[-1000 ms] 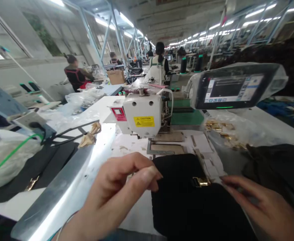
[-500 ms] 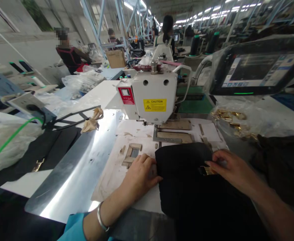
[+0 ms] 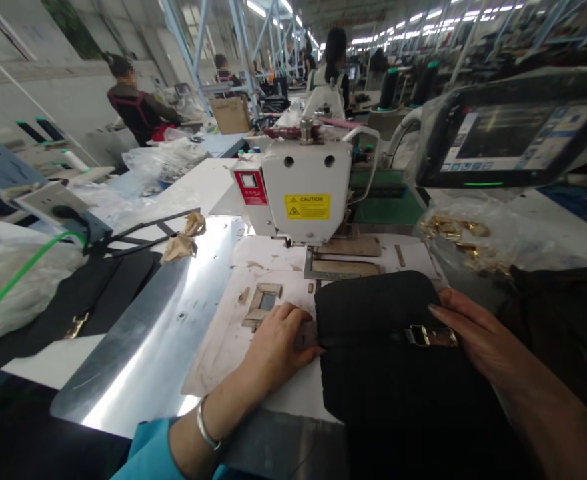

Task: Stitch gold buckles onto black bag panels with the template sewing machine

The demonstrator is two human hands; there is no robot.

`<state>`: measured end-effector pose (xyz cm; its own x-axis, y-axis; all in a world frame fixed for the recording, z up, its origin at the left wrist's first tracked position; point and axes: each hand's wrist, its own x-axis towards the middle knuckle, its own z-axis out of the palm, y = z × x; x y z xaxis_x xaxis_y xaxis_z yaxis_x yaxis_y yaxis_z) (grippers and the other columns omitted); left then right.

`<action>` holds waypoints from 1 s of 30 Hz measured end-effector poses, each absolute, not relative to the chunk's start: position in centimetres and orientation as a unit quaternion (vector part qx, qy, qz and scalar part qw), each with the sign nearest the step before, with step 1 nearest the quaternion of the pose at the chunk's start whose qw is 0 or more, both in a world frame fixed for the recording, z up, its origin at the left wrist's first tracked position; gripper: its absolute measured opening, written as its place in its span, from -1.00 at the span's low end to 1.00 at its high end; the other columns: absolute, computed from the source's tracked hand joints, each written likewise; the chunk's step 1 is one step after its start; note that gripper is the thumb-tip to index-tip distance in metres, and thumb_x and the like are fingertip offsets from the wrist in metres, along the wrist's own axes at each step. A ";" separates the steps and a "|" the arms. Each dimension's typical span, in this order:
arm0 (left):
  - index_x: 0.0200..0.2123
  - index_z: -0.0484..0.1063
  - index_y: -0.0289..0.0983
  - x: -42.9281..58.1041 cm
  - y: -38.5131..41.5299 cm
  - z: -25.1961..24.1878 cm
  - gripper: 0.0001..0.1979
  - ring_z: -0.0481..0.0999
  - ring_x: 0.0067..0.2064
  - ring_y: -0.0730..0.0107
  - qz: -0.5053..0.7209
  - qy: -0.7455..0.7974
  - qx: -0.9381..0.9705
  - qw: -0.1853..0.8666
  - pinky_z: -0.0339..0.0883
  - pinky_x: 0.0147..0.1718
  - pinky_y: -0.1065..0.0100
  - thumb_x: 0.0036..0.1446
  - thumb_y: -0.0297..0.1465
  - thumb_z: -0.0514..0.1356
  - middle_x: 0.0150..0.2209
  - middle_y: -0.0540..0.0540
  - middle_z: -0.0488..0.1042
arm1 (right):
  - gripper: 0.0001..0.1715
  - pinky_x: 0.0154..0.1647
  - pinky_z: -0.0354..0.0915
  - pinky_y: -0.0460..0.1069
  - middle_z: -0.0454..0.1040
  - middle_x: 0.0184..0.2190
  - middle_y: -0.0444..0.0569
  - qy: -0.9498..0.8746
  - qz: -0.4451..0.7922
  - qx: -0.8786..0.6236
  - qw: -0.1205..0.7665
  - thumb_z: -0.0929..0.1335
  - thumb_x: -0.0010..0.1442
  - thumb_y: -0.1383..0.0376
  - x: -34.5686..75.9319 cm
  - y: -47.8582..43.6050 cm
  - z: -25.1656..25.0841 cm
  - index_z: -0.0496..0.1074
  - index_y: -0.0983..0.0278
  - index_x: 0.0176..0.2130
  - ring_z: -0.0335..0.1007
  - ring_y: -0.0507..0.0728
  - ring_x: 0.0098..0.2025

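A black bag panel (image 3: 373, 387) with a gold metal buckle (image 3: 438, 335) on a strap lies across the near edge of the sewing machine's work plate. My left hand (image 3: 278, 343) is at its left edge, thumb against the edge and fingers curled beside it. My right hand (image 3: 478, 333) pinches the upper right edge, just above the buckle. Beyond the panel, the white sewing machine head (image 3: 306, 183) stands over a metal clamp frame (image 3: 309, 263). Pale templates with a small rectangular frame (image 3: 263, 307) lie left of the panel.
Another black piece with a gold buckle (image 3: 77, 325) lies at left beside the shiny metal plate (image 3: 158, 340). A plastic bag of gold buckles (image 3: 466, 230) and a control screen (image 3: 513, 137) are at right. Dark fabric (image 3: 563, 320) lies near my right arm. Co-workers sit farther back.
The panel's right side has shifted slightly up and right with my right hand, which has uncovered more of the buckle. My left hand has barely moved.
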<state>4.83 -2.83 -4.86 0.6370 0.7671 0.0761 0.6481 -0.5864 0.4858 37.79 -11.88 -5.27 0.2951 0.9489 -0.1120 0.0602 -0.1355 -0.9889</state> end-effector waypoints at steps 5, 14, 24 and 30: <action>-0.01 0.42 -0.33 4.9 -2.7 -4.7 -0.53 0.39 -0.01 0.01 0.139 0.396 0.878 0.232 0.37 -0.02 0.01 0.04 -0.28 0.41 -0.05 -0.24 0.37 | -0.65 -0.36 0.33 -0.12 0.39 -0.39 -0.16 -0.338 0.477 -0.590 0.557 0.53 0.04 0.06 37.6 -12.2 -4.8 0.42 0.17 -0.30 0.32 0.06 -0.34; -0.22 0.45 -0.26 7.1 -2.4 -2.6 -0.76 0.46 -0.11 0.19 0.150 0.386 0.846 0.335 0.36 -0.09 0.19 0.06 -0.35 0.38 -0.15 -0.12 0.44 | -0.69 -0.37 0.39 -0.05 0.42 -0.41 -0.13 -0.340 0.447 -0.599 0.570 0.45 0.10 0.05 37.4 -12.3 -3.3 0.37 0.19 -0.31 0.41 0.11 -0.37; -0.30 0.14 -0.22 11.0 -2.7 -2.7 -0.54 0.37 -0.57 0.51 0.168 0.303 0.617 0.707 0.30 -0.60 0.46 0.03 -0.10 0.34 -0.54 0.11 0.35 | -0.70 -0.18 0.48 0.05 0.62 -0.26 -0.07 -0.186 0.526 -0.538 0.632 0.48 0.07 0.13 38.8 -12.2 -1.9 0.49 0.18 -0.19 0.58 0.18 -0.24; -0.33 0.14 -0.22 14.1 -3.5 -3.2 -0.41 0.41 -0.57 0.52 0.212 0.319 0.538 0.751 0.39 -0.55 0.46 -0.10 -0.03 0.44 -0.57 0.12 0.36 | -0.72 0.06 0.40 0.09 0.65 -0.23 -0.06 -0.199 0.542 -0.490 0.653 0.40 0.13 0.11 41.2 -13.4 -2.1 0.54 0.17 -0.18 0.57 0.21 -0.09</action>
